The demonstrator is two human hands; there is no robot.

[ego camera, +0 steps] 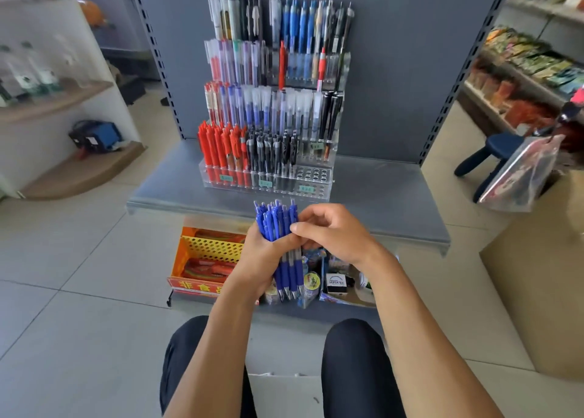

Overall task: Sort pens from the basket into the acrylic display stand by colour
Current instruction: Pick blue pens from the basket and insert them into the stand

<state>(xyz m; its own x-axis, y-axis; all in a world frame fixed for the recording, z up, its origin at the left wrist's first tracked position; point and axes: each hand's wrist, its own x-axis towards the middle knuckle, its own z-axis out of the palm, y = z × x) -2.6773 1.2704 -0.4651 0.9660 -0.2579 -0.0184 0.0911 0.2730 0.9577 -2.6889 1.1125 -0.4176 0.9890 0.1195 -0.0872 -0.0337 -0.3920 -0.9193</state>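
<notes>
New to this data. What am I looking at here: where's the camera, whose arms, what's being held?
There is no robot here. One wide-angle camera sits on a person's head and looks forward and down, so the two bare arms are the wearer's own, with the knees at the bottom.

The left hand grips a bundle of blue pens, clips up and tips down. The right hand curls its fingers onto the top of the same bundle.

Ahead, on a grey shelf, stands a tiered acrylic display stand. Its front row holds red pens, then black pens, then empty holes on the right, likely meant for the blue ones.
</notes>
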